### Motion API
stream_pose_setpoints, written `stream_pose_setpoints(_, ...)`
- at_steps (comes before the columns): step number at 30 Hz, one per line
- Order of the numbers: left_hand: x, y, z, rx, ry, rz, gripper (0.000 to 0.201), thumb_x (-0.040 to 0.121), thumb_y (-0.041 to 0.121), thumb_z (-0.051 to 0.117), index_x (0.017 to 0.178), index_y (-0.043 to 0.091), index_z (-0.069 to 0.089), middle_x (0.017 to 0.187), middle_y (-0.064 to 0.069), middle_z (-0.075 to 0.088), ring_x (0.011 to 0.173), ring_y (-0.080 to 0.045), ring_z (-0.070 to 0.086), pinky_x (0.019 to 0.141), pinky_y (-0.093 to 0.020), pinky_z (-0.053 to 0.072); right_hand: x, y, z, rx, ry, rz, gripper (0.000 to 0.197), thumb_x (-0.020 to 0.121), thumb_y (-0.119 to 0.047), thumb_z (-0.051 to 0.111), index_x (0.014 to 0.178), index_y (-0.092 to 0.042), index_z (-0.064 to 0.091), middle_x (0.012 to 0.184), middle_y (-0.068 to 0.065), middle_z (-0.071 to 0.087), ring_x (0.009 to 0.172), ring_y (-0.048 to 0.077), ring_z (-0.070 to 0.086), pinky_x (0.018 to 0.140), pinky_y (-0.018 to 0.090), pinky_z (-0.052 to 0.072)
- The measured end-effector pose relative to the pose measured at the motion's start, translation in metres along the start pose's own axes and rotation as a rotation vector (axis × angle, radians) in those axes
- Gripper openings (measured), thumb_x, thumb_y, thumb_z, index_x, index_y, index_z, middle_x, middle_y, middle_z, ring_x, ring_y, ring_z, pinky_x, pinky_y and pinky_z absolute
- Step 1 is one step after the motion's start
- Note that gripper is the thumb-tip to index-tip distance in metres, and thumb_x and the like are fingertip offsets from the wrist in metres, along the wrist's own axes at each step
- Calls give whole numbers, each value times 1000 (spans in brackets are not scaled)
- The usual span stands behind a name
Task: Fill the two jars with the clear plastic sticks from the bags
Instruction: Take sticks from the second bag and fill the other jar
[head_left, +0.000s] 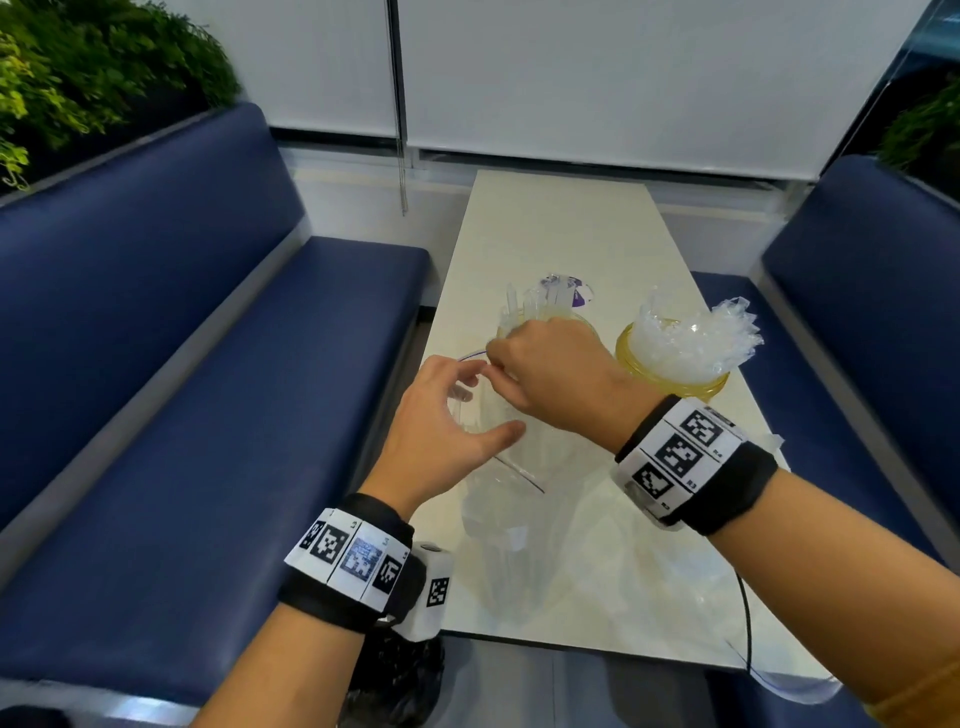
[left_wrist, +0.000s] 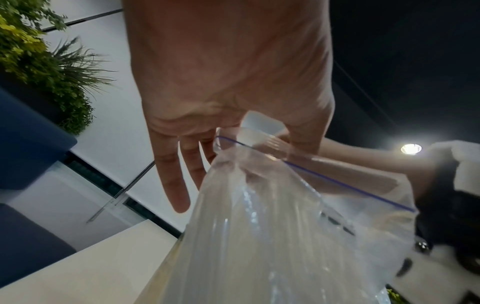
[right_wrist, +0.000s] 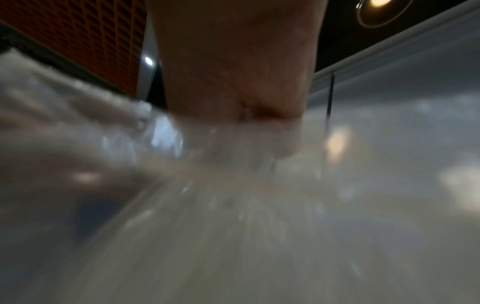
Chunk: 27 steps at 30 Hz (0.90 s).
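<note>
Gripping the bag (head_left: 498, 545) by its mouth with the left hand (head_left: 441, 431). Just over that mouth, clenching the right hand (head_left: 550, 374); cannot tell on what.

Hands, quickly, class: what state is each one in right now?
Left hand: loosely spread at the mouth of the bag; a pinch cannot be told.
Right hand: curled over that mouth; its hold cannot be told.

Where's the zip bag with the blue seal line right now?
Head view: the zip bag sits on the table near its left edge, its mouth between the left hand and right hand.
</note>
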<state>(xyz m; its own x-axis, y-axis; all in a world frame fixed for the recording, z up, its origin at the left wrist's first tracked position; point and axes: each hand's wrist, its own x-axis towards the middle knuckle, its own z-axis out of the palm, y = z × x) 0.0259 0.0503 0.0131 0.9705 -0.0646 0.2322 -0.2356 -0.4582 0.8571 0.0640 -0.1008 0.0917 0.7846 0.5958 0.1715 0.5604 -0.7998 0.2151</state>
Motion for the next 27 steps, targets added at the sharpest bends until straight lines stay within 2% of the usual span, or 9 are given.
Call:
stream_pose_setpoints(3, 0, 6, 5, 12, 5, -28, 68, 61, 61, 87, 117, 33, 61, 112, 18, 50, 104, 3, 56, 81, -18, 47, 7, -1, -11, 64, 78, 7, 35, 103, -36, 40, 100, -16, 68, 92, 7, 67, 71, 23, 56, 61, 29, 35)
stream_pose_setpoints(5, 2, 13, 11, -20, 19, -40, 68, 58, 62, 89, 113, 35, 60, 114, 16, 52, 104, 2, 54, 81, -17, 46, 13, -7, -14, 101, 89, 14, 37, 103, -37, 40, 98, -15, 69, 84, 7, 62, 75, 24, 60, 62, 31, 40)
stream_pose_setpoints(8, 5, 18, 21, -183, 70, -57, 83, 52, 57, 91, 124, 33, 56, 122, 12, 61, 112, -1, 58, 91, -23, 51, 15, -18, -15, 161, 142, 28, 44, 104, -39, 37, 87, -13, 68, 74, 3, 52, 73, 25, 62, 66, 38, 52)
stream_pose_setpoints(11, 8, 16, 27, -251, 92, -87, 86, 54, 52, 91, 129, 31, 55, 122, 12, 65, 116, -5, 60, 99, -35, 54, 18, -20, -12, 186, 178, 53, 45, 105, -38, 37, 85, -13, 69, 73, 3, 54, 72, 25, 62, 68, 39, 54)
stream_pose_setpoints(15, 7, 17, 32, -256, 136, -91, 73, 61, 41, 94, 124, 30, 58, 120, 11, 65, 114, -7, 61, 96, -40, 56, 21, -19, -10, 247, 289, 91, 46, 103, -39, 41, 82, -12, 71, 73, 5, 64, 68, 25, 62, 67, 39, 55)
stream_pose_setpoints(19, 4, 18, 33, -328, 192, -77, 62, 63, 44, 86, 116, 23, 63, 108, 5, 72, 103, -16, 69, 80, -35, 59, 17, -23, -10, 358, 327, 155, 42, 97, -51, 48, 86, -17, 71, 75, 0, 69, 70, 20, 63, 68, 38, 56)
stream_pose_setpoints(22, 4, 18, 29, -324, 216, -43, 53, 73, 28, 85, 121, 26, 64, 109, 8, 74, 103, -9, 70, 82, -31, 60, 8, -24, -9, 627, 346, 252, 41, 83, -63, 64, 100, -26, 65, 79, -12, 64, 76, 10, 62, 69, 28, 53)
stream_pose_setpoints(24, 4, 19, 26, -321, 216, -17, 46, 78, 18, 80, 120, 29, 65, 108, 8, 74, 102, -6, 70, 82, -27, 60, 2, -26, -4, 945, 298, 339, 49, 74, -59, 77, 106, -26, 61, 85, -13, 63, 80, 6, 61, 72, 22, 52)
stream_pose_setpoints(27, 6, 14, 25, -282, 206, 11, 30, 84, 12, 69, 112, 20, 67, 98, 7, 73, 94, -2, 70, 74, -20, 57, -3, -35, 12, 1130, 186, 372, 46, 76, -54, 77, 107, -20, 67, 96, -7, 71, 88, 8, 68, 83, 31, 58)
